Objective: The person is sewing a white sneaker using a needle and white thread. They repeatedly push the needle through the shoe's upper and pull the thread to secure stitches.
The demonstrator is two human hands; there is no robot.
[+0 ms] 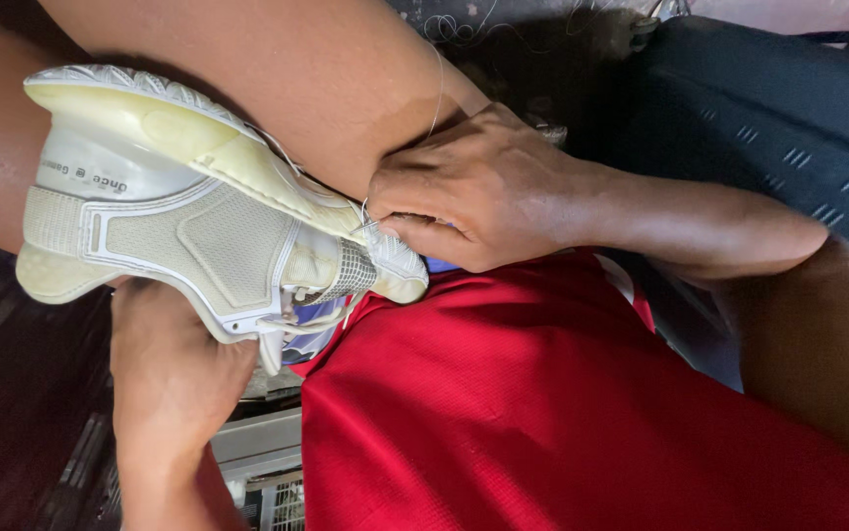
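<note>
A white sneaker with a yellowed sole lies on its side across my lap, toe pointing right. My left hand props it from underneath, near the heel and collar. My right hand is at the toe, fingers pinched on a thin needle where the sole meets the upper. A fine pale thread runs up from that hand across my bare thigh.
Red fabric covers my lap below the shoe. A dark blue cloth lies at the upper right. A grey metal frame and dark floor show at the lower left.
</note>
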